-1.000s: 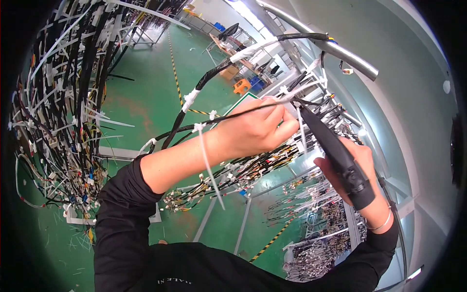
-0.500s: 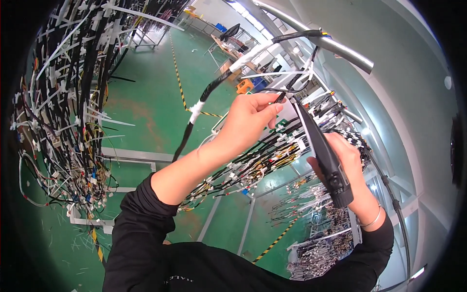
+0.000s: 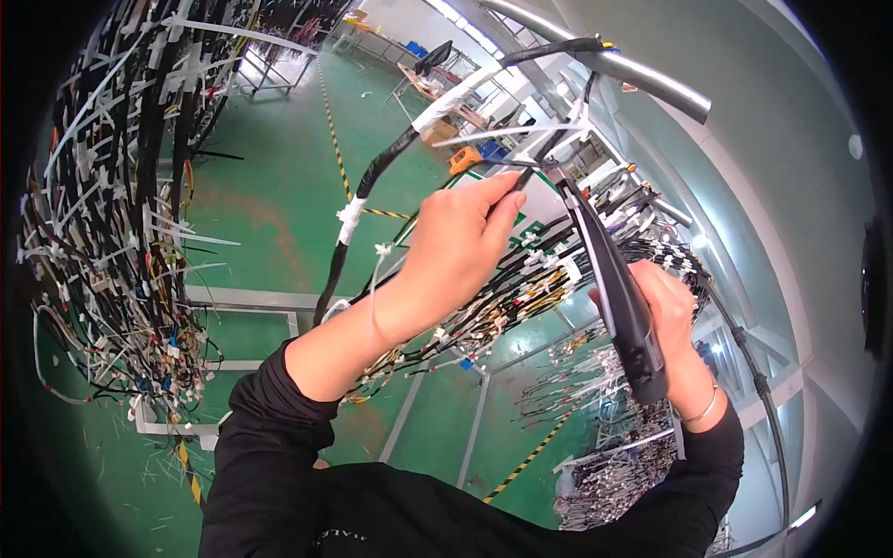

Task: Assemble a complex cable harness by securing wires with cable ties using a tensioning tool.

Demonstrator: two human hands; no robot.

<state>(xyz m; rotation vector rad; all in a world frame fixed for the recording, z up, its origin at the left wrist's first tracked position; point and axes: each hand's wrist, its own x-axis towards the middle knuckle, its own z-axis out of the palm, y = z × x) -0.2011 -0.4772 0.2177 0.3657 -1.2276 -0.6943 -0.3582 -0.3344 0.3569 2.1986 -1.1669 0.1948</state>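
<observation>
My left hand point(image 3: 456, 237) pinches a thin black cable point(image 3: 526, 177) between thumb and fingertips. That cable is a branch of a black wire harness point(image 3: 386, 166) with white tape wraps, draped from a round metal bar point(image 3: 656, 82). My right hand point(image 3: 668, 302) grips a black cable tie gun point(image 3: 609, 279), its nose raised beside the branch, close to my left fingertips. Whether the nose grips a tie there is too small to tell. Above my left hand, a long white cable tie point(image 3: 507, 133) sticks out from the branch.
Dense hanging wire harnesses point(image 3: 121, 214) fill the left side. More bundles point(image 3: 521, 298) hang beyond and below my hands. A grey metal frame point(image 3: 251, 298) stands over the green floor point(image 3: 279, 177), marked with yellow-black tape point(image 3: 337, 149). An orange stool point(image 3: 462, 160) is farther back.
My left hand and the harness have shifted a little to the left. The cable tie gun's nose has stayed by the branch, and its rear end has dropped slightly.
</observation>
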